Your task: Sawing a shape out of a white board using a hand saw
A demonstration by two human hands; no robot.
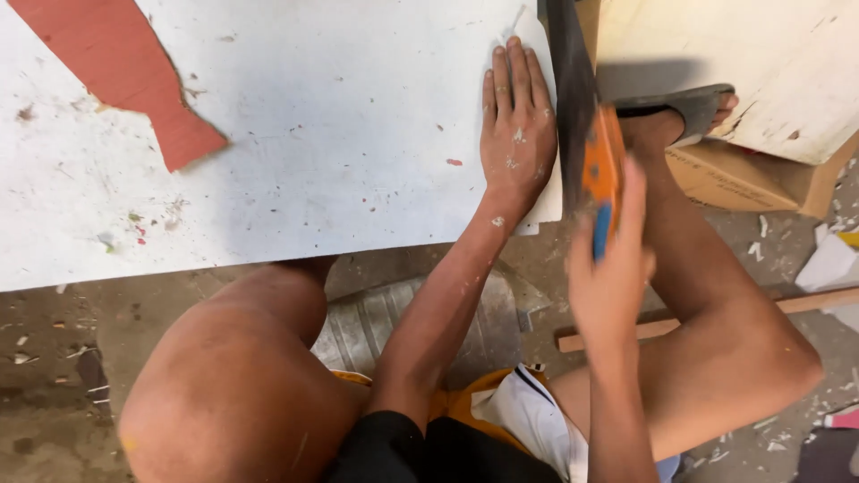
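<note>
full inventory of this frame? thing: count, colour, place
white board: 1, white with a red-brown bare patch, top left to centre
handsaw: 1, dark blade, orange and blue handle, at the board's right edge
pale panel: 1, cream, top right
cardboard box: 1, brown, under the panel
wooden stick: 1, light brown, floor at right
sandal: 1, grey, on the foot, top right
left hand: flat on the board
right hand: gripping the saw handle

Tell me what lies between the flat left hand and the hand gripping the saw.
In the head view, only the dark saw blade lies between left hand and right hand, along the white board edge.
</note>
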